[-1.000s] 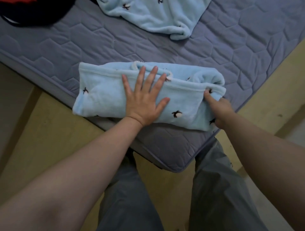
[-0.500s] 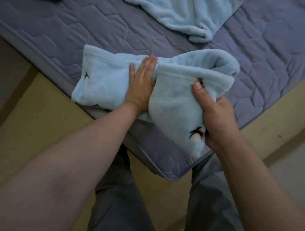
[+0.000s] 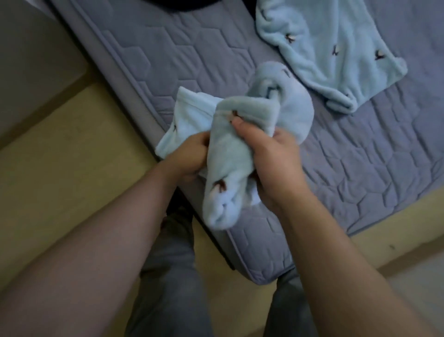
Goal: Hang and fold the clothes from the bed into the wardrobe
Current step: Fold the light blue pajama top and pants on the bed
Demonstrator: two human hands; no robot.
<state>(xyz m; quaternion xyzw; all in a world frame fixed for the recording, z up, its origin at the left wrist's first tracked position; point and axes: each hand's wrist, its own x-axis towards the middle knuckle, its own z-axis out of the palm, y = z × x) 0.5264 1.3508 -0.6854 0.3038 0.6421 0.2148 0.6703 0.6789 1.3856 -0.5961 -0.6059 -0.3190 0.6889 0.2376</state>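
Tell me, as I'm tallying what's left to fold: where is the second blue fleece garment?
The second garment lies on the quilted mattress at the head view's upper right, beyond the bundled garment gripped by left hand and right hand.

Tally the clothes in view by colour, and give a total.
Light blue: 2, the held fleece piece and the spread fleece piece on the mattress.
Dark: 1, the dark garment, cut off at the top edge.
Total: 3
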